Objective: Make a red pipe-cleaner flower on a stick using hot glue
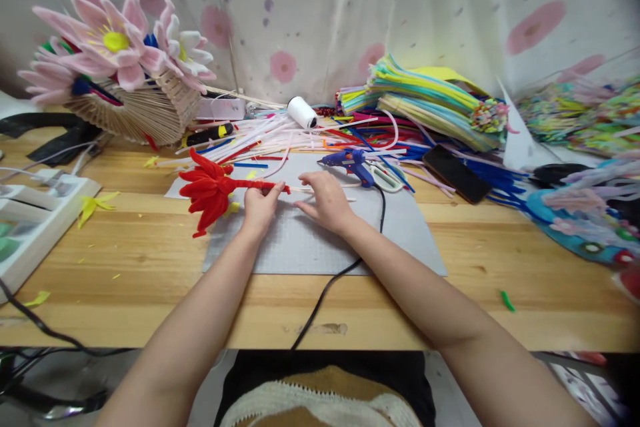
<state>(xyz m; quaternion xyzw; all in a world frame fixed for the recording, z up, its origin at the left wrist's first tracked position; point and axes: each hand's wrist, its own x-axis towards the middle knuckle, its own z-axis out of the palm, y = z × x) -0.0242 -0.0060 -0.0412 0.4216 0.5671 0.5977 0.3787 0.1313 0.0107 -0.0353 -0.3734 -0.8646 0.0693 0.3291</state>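
Note:
My left hand (261, 207) pinches the red-wrapped stem of a red pipe-cleaner flower (206, 188), which lies sideways with its petals pointing left. Past the red wrapping, a thin pale stick runs on to the right. Beside that stick is my right hand (326, 200), thumb and fingers apart, with nothing visible between them. Both hands are over a grey cutting mat (320, 250). Just behind my right hand lies a blue glue gun (350, 161), its black cord trailing to the table's front edge. Scissors with pale handles (385, 175) rest next to the glue gun.
At the back left stands a wooden-stick basket (145, 110) with pink fuzzy flowers. Loose pipe cleaners, a white thread spool (302, 112) and bundled pipe cleaners (430, 100) fill the back. A black phone (456, 173) lies right; a white compartment tray (65, 223) sits left.

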